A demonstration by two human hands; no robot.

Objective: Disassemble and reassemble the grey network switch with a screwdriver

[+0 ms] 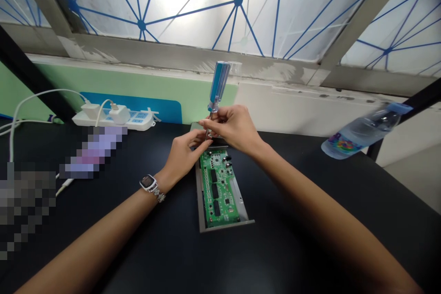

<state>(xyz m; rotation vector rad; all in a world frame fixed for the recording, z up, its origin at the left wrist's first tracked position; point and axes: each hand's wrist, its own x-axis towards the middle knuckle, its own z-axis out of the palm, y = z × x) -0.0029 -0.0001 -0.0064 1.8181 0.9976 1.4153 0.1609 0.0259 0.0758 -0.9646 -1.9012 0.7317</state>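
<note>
A screwdriver (219, 83) with a blue and clear handle stands nearly upright, tilted a little to the right. My right hand (239, 127) pinches its shaft just below the handle. My left hand (184, 151) is closed with thumb and fingers pressed together around the lower end of the shaft; what is between them there is hidden. Right below both hands, a green circuit board (222, 193) with black chips lies in a grey metal frame (227, 226) on the table. A pale flat object (196, 126) shows partly behind my fingers.
A white power strip (138, 121) with plugged-in chargers stands at the back left. Near it lie a pixelated phone-like object (99, 149) and white cables (13, 133). A clear water bottle (365, 131) is at the right. Wall and window close off the black table's (155, 257) back.
</note>
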